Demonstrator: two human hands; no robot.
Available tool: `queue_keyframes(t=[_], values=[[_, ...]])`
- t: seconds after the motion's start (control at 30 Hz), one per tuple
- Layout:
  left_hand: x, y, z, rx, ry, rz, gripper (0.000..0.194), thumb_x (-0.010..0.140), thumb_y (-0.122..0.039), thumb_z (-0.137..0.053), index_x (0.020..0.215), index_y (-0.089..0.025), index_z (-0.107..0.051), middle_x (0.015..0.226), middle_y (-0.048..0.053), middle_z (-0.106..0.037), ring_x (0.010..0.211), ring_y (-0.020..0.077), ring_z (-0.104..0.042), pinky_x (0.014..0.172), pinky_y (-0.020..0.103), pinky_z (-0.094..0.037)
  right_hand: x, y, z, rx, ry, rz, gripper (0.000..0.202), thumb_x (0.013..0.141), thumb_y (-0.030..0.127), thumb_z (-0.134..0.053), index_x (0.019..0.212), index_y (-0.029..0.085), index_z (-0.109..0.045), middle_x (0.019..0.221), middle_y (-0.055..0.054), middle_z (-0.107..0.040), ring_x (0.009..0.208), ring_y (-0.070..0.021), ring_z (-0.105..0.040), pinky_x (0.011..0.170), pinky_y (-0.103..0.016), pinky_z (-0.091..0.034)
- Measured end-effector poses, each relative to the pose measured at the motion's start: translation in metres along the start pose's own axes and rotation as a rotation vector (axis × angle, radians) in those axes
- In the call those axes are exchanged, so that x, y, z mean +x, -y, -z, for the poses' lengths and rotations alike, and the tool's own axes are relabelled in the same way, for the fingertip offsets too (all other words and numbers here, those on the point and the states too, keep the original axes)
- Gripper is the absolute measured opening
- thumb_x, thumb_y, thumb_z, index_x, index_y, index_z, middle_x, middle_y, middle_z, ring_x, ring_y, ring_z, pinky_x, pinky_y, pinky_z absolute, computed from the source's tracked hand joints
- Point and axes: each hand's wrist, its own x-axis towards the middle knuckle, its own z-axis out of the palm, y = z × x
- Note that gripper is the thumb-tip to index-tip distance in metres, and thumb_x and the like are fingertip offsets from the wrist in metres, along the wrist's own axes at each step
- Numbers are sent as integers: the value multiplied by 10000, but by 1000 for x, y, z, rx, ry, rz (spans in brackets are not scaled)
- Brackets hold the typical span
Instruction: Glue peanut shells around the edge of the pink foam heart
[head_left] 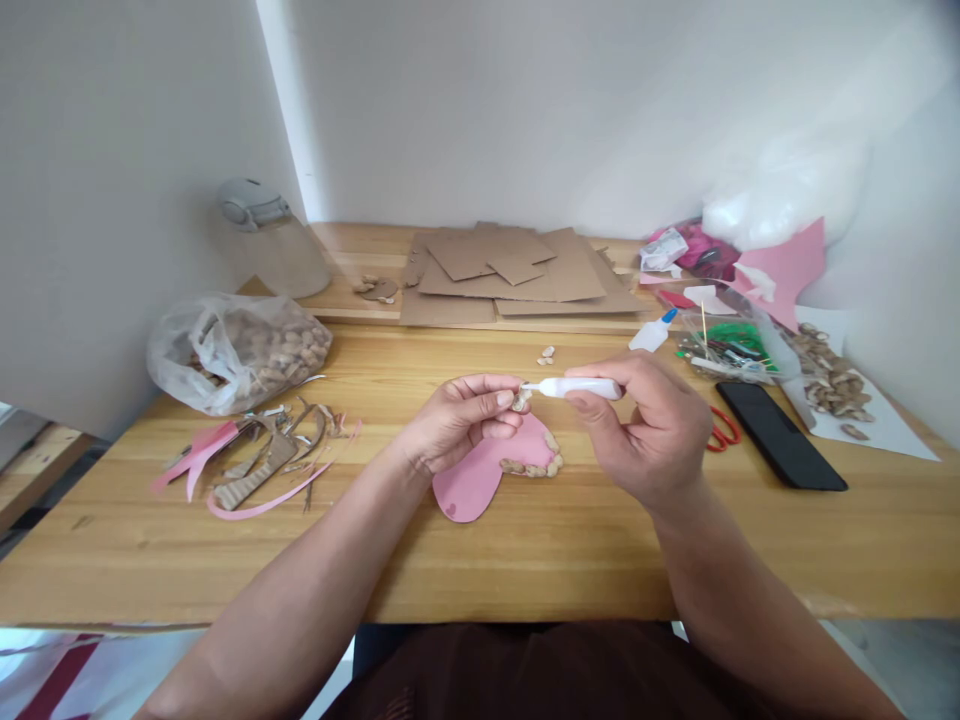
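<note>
Left fingers are pinching a peanut shell over the far edge of the pink heart; looks light and brittle, so I'd hold its rim gently. Right fingers grip a glue bottle up above the heart's right side, probably squeezy plastic.

Pale walls back a wooden table; bright light streaks down at left

A dark brown top fills the bottom centre of the frame, with a faint, paler striped mark towards its left. The left hand and right hand, mid-frame, are bare, like both forearms.
</note>
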Motion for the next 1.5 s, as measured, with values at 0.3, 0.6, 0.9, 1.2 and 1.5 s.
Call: queue_keyframes(t=[0.3, 0.6, 0.9, 1.2, 1.5], values=[[0, -1, 0, -6, 6, 1, 251, 725, -125, -877, 958, -106, -784, 814, 83, -786, 658, 120, -738, 607, 165, -609, 0, 0, 0, -18, 20, -10, 75, 881, 225, -733, 955, 214, -726, 838, -36, -744, 765, -193, -678, 717, -345, -556], [0, -2, -1, 6, -6, 7, 261, 743, -120, -864, 989, -112, -778, 825, 86, -787, 666, 115, -737, 614, 160, -609, -2, 1, 0, 0, 37, -3, 65, 883, 217, -730, 948, 215, -722, 846, -39, -751, 766, -194, -676, 708, -349, -544], [0, -1, 0, 12, -3, 4, 290, 711, -139, -893, 976, -113, -780, 814, 78, -785, 644, 108, -731, 618, 159, -613, -2, 0, 1, -13, 21, -3, 70, 885, 219, -729, 954, 221, -716, 853, -36, -749, 772, -197, -679, 705, -353, -546], [0, -1, 0, 37, -8, 6, 260, 723, -158, -889, 951, -111, -774, 820, 72, -778, 652, 101, -723, 620, 154, -605, -1, -1, 0, -38, 9, 4, 70, 884, 231, -736, 951, 224, -715, 833, -34, -738, 756, -194, -674, 695, -348, -546], [0, -1, 0, 29, -13, 8, 293, 690, -169, -915, 943, -111, -778, 811, 75, -781, 644, 104, -725, 615, 155, -609, -1, 0, 0, -48, 24, 17, 64, 886, 223, -729, 949, 219, -714, 839, -38, -745, 758, -192, -667, 701, -348, -542]])
